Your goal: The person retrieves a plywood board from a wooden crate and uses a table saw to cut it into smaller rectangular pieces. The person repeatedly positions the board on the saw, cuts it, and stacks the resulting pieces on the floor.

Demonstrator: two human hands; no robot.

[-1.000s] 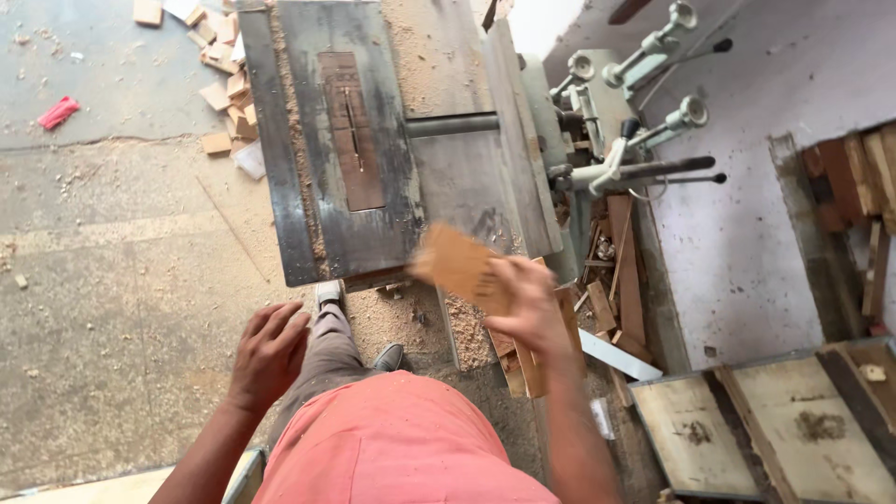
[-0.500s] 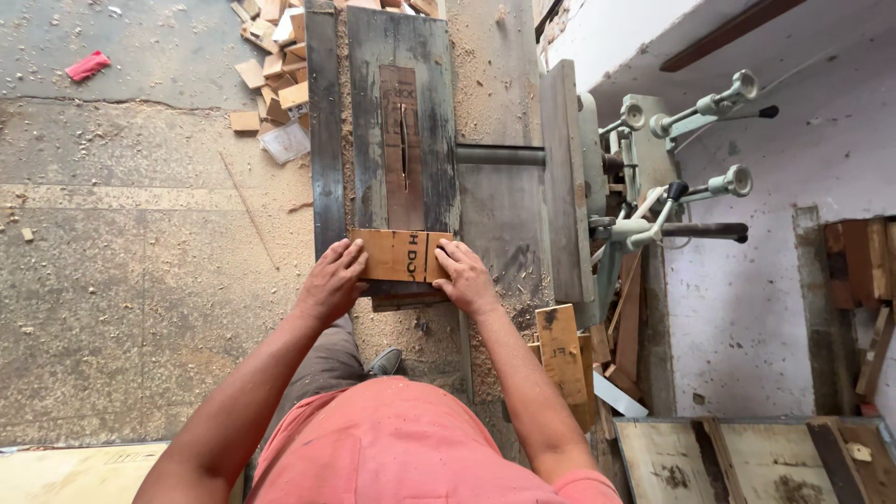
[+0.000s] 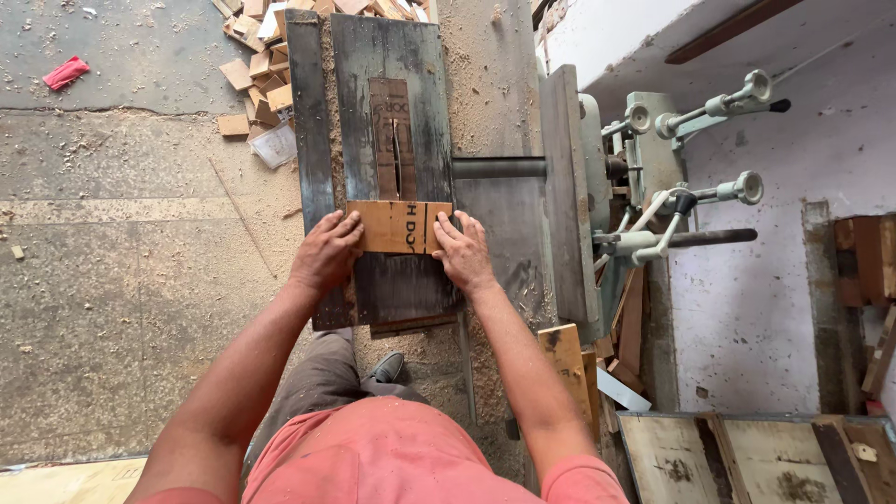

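Observation:
A small flat piece of brown wood [image 3: 397, 227] lies on the dark metal top of a table saw [image 3: 429, 112], just in front of the blade slot [image 3: 396, 159]. My left hand [image 3: 325, 254] presses on the piece's left end, fingers spread over its edge. On the piece's right end rests my right hand [image 3: 462, 252]. Both hands hold the piece flat against the table.
A pile of wood offcuts [image 3: 266, 56] lies on the sawdust-covered floor at the back left. A red rag [image 3: 66, 72] lies farther left. Machine levers [image 3: 695, 201] stick out to the right. Wood planks [image 3: 569, 364] lean by my right leg.
One second ago my right hand alone carried the wood piece at the right. Both hands then set it on the saw table and have slid it forward toward the blade slot.

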